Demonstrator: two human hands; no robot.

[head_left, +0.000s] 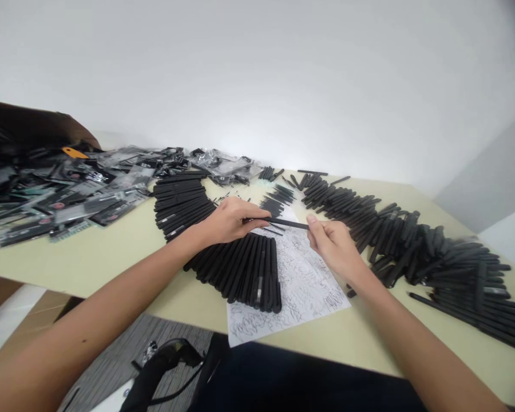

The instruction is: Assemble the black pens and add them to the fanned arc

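Left hand [229, 220] and right hand [335, 243] each pinch an end of one black pen [285, 222] above the scribbled sheet [309, 280] at the near edge of the table [111, 252]; a jerky pull could slip it into the neat pen row [240, 269], scattering it.

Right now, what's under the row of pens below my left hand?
The row lies with its right end on a scribbled sheet, the rest on the table. Scribbles beneath it are covered. The left hand and right hand pinch one pen above.
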